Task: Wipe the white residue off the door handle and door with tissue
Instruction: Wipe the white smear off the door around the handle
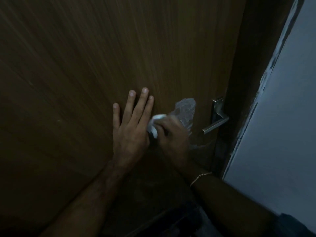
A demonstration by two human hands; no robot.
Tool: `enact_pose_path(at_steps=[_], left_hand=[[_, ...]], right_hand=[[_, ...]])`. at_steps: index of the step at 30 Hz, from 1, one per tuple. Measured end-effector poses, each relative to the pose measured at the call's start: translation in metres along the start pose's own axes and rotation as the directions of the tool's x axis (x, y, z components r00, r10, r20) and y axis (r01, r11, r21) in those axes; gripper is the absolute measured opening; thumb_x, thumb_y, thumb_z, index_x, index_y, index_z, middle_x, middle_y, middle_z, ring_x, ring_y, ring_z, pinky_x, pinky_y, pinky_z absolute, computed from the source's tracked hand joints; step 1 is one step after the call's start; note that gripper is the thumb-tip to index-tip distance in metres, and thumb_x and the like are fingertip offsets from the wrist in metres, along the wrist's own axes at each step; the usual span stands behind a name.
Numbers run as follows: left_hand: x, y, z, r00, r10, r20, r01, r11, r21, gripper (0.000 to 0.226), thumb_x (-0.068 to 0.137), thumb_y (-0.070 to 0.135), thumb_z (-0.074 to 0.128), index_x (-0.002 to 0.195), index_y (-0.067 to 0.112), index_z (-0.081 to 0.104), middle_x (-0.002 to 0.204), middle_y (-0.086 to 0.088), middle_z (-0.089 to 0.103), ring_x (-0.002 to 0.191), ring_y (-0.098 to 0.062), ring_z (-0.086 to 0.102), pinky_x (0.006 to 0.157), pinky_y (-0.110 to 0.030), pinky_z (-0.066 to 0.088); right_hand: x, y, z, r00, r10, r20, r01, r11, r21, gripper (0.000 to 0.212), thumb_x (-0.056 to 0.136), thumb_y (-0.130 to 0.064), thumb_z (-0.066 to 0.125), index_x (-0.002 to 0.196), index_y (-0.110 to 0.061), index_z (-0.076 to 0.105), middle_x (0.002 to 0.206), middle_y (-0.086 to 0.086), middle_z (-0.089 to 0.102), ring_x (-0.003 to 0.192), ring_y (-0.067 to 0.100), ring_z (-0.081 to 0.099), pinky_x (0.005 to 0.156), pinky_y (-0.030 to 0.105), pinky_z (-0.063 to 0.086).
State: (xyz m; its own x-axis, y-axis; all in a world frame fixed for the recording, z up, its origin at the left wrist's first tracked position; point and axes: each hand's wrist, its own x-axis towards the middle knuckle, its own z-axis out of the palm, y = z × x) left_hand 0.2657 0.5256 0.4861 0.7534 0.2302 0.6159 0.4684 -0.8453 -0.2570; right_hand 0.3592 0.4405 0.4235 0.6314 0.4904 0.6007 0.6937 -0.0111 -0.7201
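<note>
Head view: dim wooden door (85, 65); left hand (131, 127) flat, right hand (172, 135) gripping tissue (153, 124).

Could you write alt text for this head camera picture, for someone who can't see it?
A right hand presses a white tissue and clear plastic against a dim brown door, beside a metal handle. The left hand lies flat on the door, fingers spread.

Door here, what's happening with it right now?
A person is cleaning a brown wooden door. The left hand lies flat against it, fingers straight. The right hand grips a white tissue against the door, with crinkled clear plastic beside it. The metal door handle to the right is untouched.
</note>
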Motion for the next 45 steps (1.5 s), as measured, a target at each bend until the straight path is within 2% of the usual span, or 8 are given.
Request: enact_pose_path(at_steps=[7, 13, 18, 23, 28, 33, 39, 45], left_hand=[[-0.003, 0.001, 0.004, 1.0, 0.001, -0.023, -0.002, 1.0, -0.012, 0.068, 0.09, 0.036, 0.03, 0.155, 0.019, 0.022, 0.166, 0.001, 0.007, 0.152, -0.017, -0.008, 0.119, -0.043, -0.018], [-0.017, 0.004, 0.02, 1.0, 0.003, -0.03, -0.003, 1.0, 0.029, 0.066, 0.093, 0.034, 0.033, 0.156, 0.02, 0.018, 0.165, 0.002, 0.004, 0.153, -0.019, -0.005, 0.12, -0.045, -0.013], [-0.021, 0.004, 0.024, 1.0, -0.01, -0.027, 0.011, 0.999, 0.035, 0.068, 0.091, 0.035, 0.033, 0.156, 0.019, 0.019, 0.165, 0.002, 0.003, 0.153, -0.019, -0.005, 0.12, -0.044, -0.015], [-0.024, 0.008, 0.036, 0.997, -0.051, -0.066, 0.053, 0.998, 0.029, 0.082, 0.086, 0.021, 0.058, 0.157, 0.021, 0.016, 0.165, 0.004, 0.0, 0.153, -0.019, -0.006, 0.12, -0.044, -0.015], [-0.028, 0.017, 0.048, 0.989, -0.101, -0.105, 0.104, 0.994, 0.029, 0.074, 0.088, 0.03, 0.04, 0.157, 0.023, 0.014, 0.166, 0.003, 0.003, 0.153, -0.021, 0.0, 0.12, -0.045, -0.014], [-0.034, 0.02, 0.064, 0.98, -0.106, -0.168, 0.113, 0.993, 0.036, 0.075, 0.087, 0.027, 0.04, 0.157, 0.024, 0.014, 0.166, 0.003, 0.006, 0.153, -0.022, 0.004, 0.121, -0.046, -0.012], [-0.036, 0.023, 0.07, 0.971, -0.105, -0.215, 0.104, 0.994, -0.016, 0.07, 0.09, 0.027, 0.037, 0.157, 0.021, 0.019, 0.166, 0.002, 0.008, 0.153, -0.022, 0.004, 0.121, -0.048, -0.009], [-0.036, 0.031, 0.074, 0.954, -0.118, -0.275, 0.107, 0.993, -0.055, 0.063, 0.093, 0.024, 0.041, 0.154, 0.015, 0.027, 0.164, -0.004, 0.015, 0.153, -0.022, 0.003, 0.121, -0.049, -0.007]], right_hand=[[-0.032, 0.022, 0.002, 0.972, 0.121, 0.202, -0.101, 0.989, -0.107, 0.023, 0.094, -0.008, 0.061, 0.117, -0.004, 0.066, 0.124, 0.013, 0.063, 0.118, 0.019, 0.055, 0.101, -0.002, 0.019], [-0.003, 0.007, 0.008, 0.991, -0.044, -0.128, 0.039, 0.999, -0.037, 0.018, 0.09, -0.003, 0.064, 0.106, -0.008, 0.07, 0.108, 0.007, 0.067, 0.1, -0.003, 0.05, 0.093, 0.002, 0.034], [-0.033, 0.03, 0.01, 0.994, 0.056, 0.092, -0.049, 0.996, -0.07, 0.025, 0.089, -0.002, 0.067, 0.114, -0.004, 0.069, 0.117, 0.014, 0.066, 0.109, 0.016, 0.058, 0.093, -0.006, 0.02], [0.0, 0.027, 0.014, 0.98, -0.127, -0.154, 0.124, 0.992, -0.029, 0.021, 0.091, -0.008, 0.063, 0.111, -0.012, 0.068, 0.114, 0.001, 0.061, 0.105, 0.0, 0.049, 0.096, 0.005, 0.034], [-0.041, 0.053, 0.02, 0.998, -0.057, 0.019, 0.059, 0.995, -0.076, 0.028, 0.082, 0.001, 0.073, 0.11, -0.003, 0.07, 0.112, 0.016, 0.068, 0.106, 0.029, 0.063, 0.105, 0.003, 0.019], [-0.001, 0.044, 0.017, 0.955, -0.195, -0.223, 0.2, 0.98, -0.003, 0.023, 0.092, -0.007, 0.06, 0.113, -0.014, 0.067, 0.114, 0.0, 0.061, 0.105, 0.01, 0.057, 0.093, 0.02, 0.045], [-0.049, 0.065, 0.03, 0.971, -0.211, -0.11, 0.204, 0.976, -0.071, 0.026, 0.081, 0.007, 0.068, 0.104, -0.006, 0.073, 0.105, 0.009, 0.067, 0.098, 0.02, 0.061, 0.082, 0.035, 0.053], [-0.021, 0.066, 0.033, 0.923, -0.339, -0.184, 0.334, 0.941, -0.055, 0.029, 0.084, 0.005, 0.067, 0.111, -0.004, 0.07, 0.111, 0.01, 0.065, 0.101, 0.021, 0.059, 0.093, 0.023, 0.044]])
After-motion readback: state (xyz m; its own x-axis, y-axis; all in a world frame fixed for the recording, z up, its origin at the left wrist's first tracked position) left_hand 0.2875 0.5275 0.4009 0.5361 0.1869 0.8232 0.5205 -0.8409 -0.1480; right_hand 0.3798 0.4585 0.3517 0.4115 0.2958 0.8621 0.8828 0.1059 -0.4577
